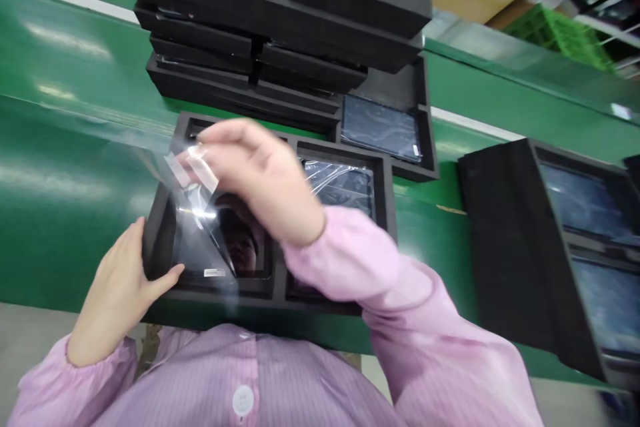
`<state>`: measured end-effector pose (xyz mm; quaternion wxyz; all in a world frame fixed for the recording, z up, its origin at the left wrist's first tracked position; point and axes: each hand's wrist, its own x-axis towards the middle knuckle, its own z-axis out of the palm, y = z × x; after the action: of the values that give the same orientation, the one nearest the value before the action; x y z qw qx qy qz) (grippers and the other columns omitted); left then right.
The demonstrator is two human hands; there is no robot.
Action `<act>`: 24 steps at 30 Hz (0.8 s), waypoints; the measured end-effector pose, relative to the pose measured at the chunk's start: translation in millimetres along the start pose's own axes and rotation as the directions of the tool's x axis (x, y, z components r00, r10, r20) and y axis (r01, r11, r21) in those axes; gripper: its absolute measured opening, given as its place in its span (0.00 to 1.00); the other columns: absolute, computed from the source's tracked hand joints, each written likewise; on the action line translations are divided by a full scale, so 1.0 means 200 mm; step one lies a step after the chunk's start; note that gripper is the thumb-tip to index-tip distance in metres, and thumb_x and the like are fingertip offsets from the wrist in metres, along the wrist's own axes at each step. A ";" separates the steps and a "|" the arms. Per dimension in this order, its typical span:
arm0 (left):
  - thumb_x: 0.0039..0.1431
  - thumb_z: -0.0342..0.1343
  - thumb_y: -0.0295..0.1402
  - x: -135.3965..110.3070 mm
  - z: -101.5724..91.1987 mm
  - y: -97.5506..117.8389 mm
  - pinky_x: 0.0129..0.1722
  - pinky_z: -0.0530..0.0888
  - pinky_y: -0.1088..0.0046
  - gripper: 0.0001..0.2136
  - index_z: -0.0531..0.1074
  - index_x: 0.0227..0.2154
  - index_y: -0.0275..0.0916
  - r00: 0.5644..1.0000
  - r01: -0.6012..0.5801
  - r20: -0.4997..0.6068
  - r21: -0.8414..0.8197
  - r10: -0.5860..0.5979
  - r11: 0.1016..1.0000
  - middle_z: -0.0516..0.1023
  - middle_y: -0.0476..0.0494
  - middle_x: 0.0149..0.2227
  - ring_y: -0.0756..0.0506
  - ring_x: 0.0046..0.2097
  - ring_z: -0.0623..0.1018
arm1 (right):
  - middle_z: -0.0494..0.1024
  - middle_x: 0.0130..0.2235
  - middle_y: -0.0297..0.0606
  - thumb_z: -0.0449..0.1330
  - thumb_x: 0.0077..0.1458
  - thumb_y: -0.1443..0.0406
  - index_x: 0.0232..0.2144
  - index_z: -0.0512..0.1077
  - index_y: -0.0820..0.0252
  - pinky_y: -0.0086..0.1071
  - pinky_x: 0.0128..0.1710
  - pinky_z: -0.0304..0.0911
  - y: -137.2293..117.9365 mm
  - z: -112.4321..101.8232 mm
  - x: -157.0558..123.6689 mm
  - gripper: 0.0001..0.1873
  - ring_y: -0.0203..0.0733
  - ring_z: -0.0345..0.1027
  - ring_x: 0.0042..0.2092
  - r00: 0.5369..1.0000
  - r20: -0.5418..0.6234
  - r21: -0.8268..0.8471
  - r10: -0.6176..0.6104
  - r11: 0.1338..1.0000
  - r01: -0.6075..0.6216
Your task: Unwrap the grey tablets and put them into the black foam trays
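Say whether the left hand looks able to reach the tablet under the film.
Likely yes: the left hand touches the black foam tray, thumb near the tablet; clear film partly covers it.

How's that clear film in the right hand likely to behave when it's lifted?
The clear film is probably floppy, since it bends near the right hand. It's likely light, as it looks thin and see-through. Its glossy glare suggests it might be slippery too.
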<state>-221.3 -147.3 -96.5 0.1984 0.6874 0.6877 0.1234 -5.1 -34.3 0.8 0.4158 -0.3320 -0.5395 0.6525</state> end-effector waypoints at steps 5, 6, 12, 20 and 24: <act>0.57 0.53 0.35 -0.03 0.09 0.10 0.57 0.58 0.26 0.39 0.44 0.69 0.37 0.984 -0.080 -0.135 0.235 0.114 0.969 0.46 0.20 0.70 0.15 0.67 0.54 | 0.80 0.38 0.33 0.58 0.58 0.68 0.41 0.70 0.57 0.31 0.42 0.72 0.06 -0.77 -0.01 0.08 0.33 0.76 0.35 0.870 -0.490 -0.348 -0.046 0.926 -0.147; 0.57 0.53 0.31 -0.03 0.11 0.13 0.58 0.56 0.25 0.37 0.48 0.68 0.41 0.976 -0.123 -0.143 0.259 0.164 0.958 0.48 0.23 0.70 0.17 0.67 0.55 | 0.80 0.36 0.34 0.57 0.57 0.69 0.40 0.71 0.58 0.30 0.39 0.71 0.06 -0.89 -0.07 0.07 0.32 0.74 0.32 0.836 -0.544 -0.431 -0.070 0.878 -0.207; 0.58 0.50 0.26 0.02 0.17 0.36 0.63 0.51 0.31 0.23 0.66 0.57 0.35 0.931 -0.297 -0.126 0.284 0.343 0.912 0.64 0.24 0.64 0.23 0.68 0.58 | 0.78 0.32 0.38 0.60 0.54 0.67 0.37 0.78 0.59 0.41 0.43 0.69 0.09 -1.21 -0.41 0.08 0.42 0.71 0.36 0.893 -0.437 -0.883 -0.110 0.239 -0.403; 0.64 0.48 0.42 0.04 0.34 0.72 0.65 0.56 0.44 0.32 0.56 0.64 0.21 0.845 -0.531 0.013 0.145 0.535 0.835 0.63 0.20 0.64 0.27 0.67 0.62 | 0.77 0.41 0.38 0.60 0.57 0.63 0.31 0.76 0.51 0.49 0.57 0.63 0.10 -1.15 -0.42 0.05 0.48 0.69 0.50 0.934 -0.322 -0.947 -0.154 0.072 -0.314; 0.62 0.49 0.42 0.03 0.39 0.77 0.66 0.53 0.42 0.37 0.50 0.66 0.19 0.871 -0.492 0.064 0.141 0.488 0.859 0.55 0.17 0.67 0.25 0.69 0.55 | 0.81 0.35 0.35 0.56 0.61 0.60 0.32 0.73 0.51 0.42 0.44 0.71 0.01 -0.72 -0.56 0.07 0.45 0.76 0.39 0.980 -0.199 -0.899 0.022 0.393 -0.192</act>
<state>-49.7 -145.0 -98.5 0.1164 0.8541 0.4953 0.1077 170.3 -73.1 -30.5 0.1638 -0.5887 -0.7517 0.2481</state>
